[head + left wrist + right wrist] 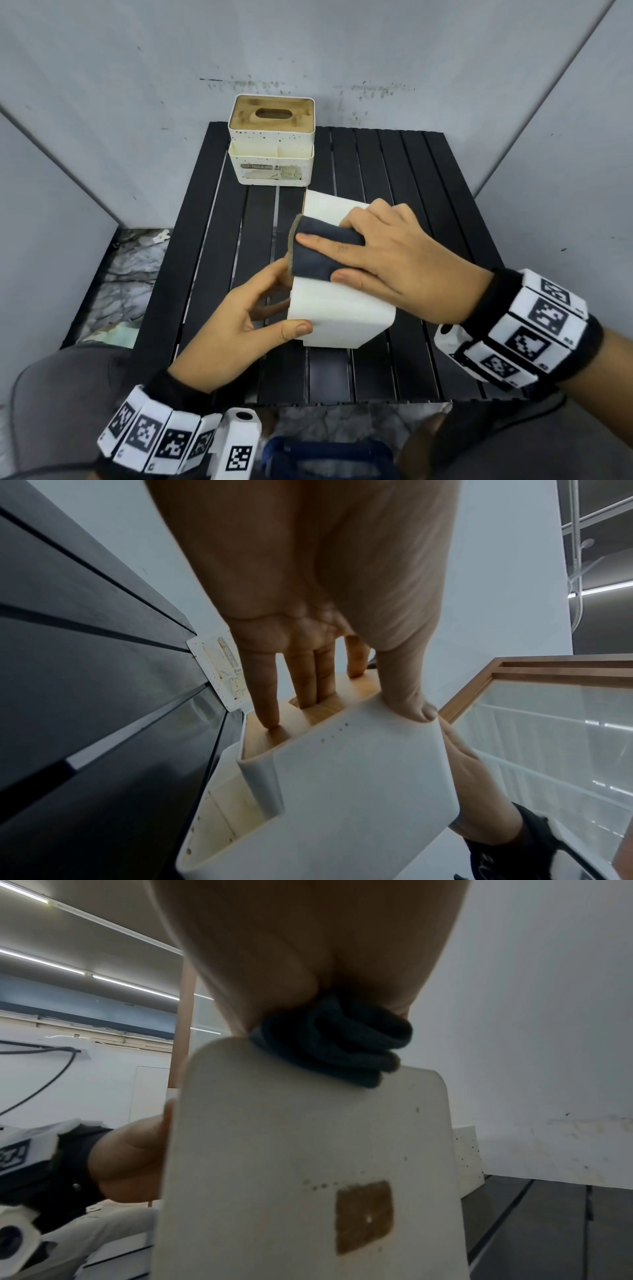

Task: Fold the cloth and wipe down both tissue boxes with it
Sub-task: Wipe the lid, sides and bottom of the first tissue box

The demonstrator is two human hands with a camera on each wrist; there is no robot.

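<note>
A white tissue box lies on its side on the black slatted table. My left hand grips its left end. The thumb presses the near white face while the fingers rest on the wooden lid, two of them in the slot. A folded dark grey cloth sits on the box's upper face. My right hand holds the cloth down, index finger along its top and thumb at its near edge. The cloth looks bunched under the palm in the right wrist view. A second, speckled tissue box with a wooden lid stands upright at the back.
Grey walls close in the table at the back and on both sides. The table's near edge runs just in front of my wrists. Marbled floor shows to the left of the table, and a dark blue object lies below the near edge.
</note>
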